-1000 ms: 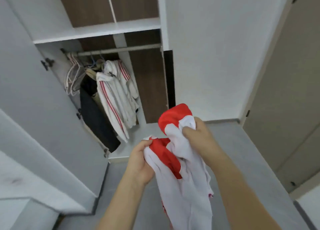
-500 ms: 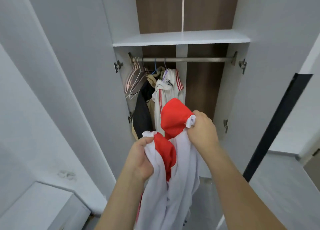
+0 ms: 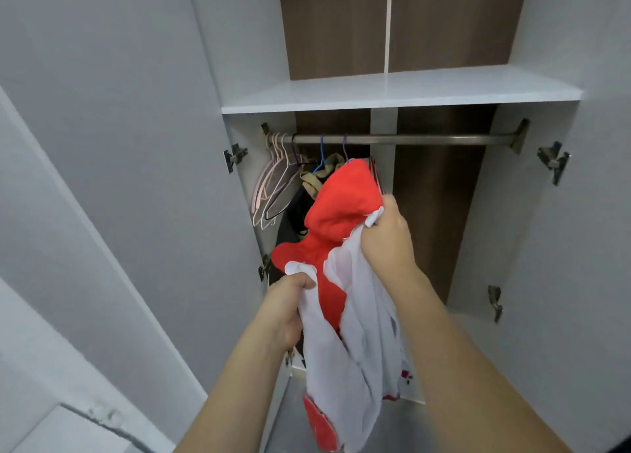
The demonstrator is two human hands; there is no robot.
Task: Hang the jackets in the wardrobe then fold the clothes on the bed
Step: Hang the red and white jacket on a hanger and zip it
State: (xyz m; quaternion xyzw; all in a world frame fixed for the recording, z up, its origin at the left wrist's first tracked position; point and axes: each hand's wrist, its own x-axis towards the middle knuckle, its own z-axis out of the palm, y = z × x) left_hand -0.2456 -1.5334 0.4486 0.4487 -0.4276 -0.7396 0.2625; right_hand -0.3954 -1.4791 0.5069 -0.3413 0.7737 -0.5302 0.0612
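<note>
Head view, facing an open wardrobe [image 3: 403,90] with both doors swung wide. Left hand [image 3: 285,307] clenched around a bunch of white fabric at one side of a red-and-white jacket [image 3: 341,234]; right hand [image 3: 387,239] higher, fingers curled tight on white cloth just beside the red hood. Jacket held up in front of the hanging space, below the rail [image 3: 426,139], lower part dangling between the forearms. Empty hangers [image 3: 273,186] bunched at the rail's left end, dark and tan garments [image 3: 307,193] hanging just behind the hood. White shelf above the rail.
</note>
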